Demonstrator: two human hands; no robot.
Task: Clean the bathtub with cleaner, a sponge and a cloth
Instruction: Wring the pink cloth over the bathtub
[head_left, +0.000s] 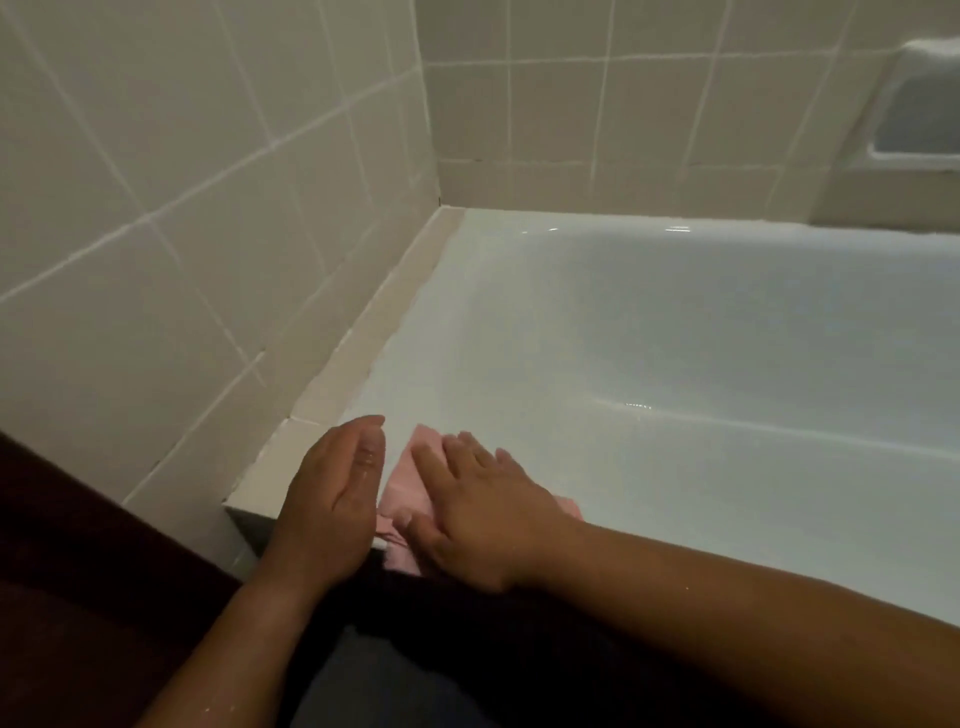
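Observation:
A white bathtub (675, 338) fills the right half of the head view, its near-left corner rim under my hands. A pink cloth (410, 480) lies flat on that rim. My right hand (483, 499) rests palm down on the cloth with fingers spread. My left hand (332, 499) sits just left of the cloth on its edge, palm turned toward it, fingers together and holding nothing. No sponge or cleaner is in view.
Beige tiled walls (182, 208) meet at the tub's far-left corner. A recessed soap dish (919, 114) sits in the back wall at upper right. A dark floor (78, 597) lies at lower left, beside my dark-clothed legs.

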